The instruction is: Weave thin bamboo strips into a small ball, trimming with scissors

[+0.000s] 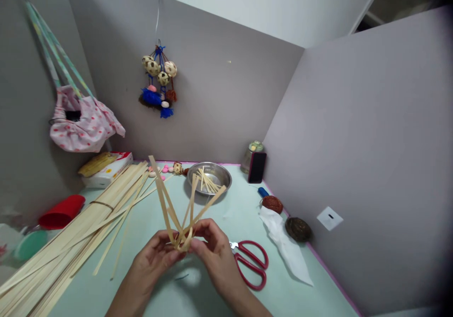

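Between both hands I hold a small piece woven from bamboo strips, its loose ends fanning upward. My left hand grips it from the left, thumb and fingers pinched at its base. From the other side, my right hand pinches its edge between thumb and fingers. Red-handled scissors lie just right of my right hand, their blades partly hidden behind it. Farther back, a metal bowl contains several short strips. A long bundle of flat strips lies on the table to the left.
Yarn balls and white paper lie along the right edge. A phone leans against a jar at the back. Left are a red cup and a box. Woven balls hang on the wall beside a cloth bag.
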`<state>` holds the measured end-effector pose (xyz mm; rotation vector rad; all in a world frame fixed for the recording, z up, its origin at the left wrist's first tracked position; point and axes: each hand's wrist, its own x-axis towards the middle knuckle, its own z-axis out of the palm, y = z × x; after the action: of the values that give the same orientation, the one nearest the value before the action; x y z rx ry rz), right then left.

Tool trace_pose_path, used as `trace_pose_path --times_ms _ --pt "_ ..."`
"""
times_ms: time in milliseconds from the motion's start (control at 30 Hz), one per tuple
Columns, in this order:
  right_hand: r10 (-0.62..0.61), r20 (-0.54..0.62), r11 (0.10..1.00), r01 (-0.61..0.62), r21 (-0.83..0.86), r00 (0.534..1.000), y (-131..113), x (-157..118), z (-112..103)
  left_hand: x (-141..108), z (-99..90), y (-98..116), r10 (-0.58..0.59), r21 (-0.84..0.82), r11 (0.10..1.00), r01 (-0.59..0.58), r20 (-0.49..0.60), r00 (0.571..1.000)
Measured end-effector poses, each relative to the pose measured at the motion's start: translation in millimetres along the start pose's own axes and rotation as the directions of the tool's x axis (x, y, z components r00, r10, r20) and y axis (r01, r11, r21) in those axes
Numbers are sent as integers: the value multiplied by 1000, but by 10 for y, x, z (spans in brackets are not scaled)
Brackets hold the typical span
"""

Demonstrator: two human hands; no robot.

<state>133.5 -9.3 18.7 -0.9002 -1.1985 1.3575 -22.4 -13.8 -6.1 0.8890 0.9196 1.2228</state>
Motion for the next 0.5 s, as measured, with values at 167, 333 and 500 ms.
trace_pose_path --times_ms 167,333,500 --pt "-6 1 1000 6 14 1000 25 46 -52 -30 28 -8 -1 13 1000 1 34 999" --pt "52 -65 994 -57 -90 997 44 31 -16 9 -6 -117 39 -20 999 -38 85 996" --pt "-55 -49 972 42 -229 997 87 -17 23 11 -16 -127 -32 -39 999 34 51 998"
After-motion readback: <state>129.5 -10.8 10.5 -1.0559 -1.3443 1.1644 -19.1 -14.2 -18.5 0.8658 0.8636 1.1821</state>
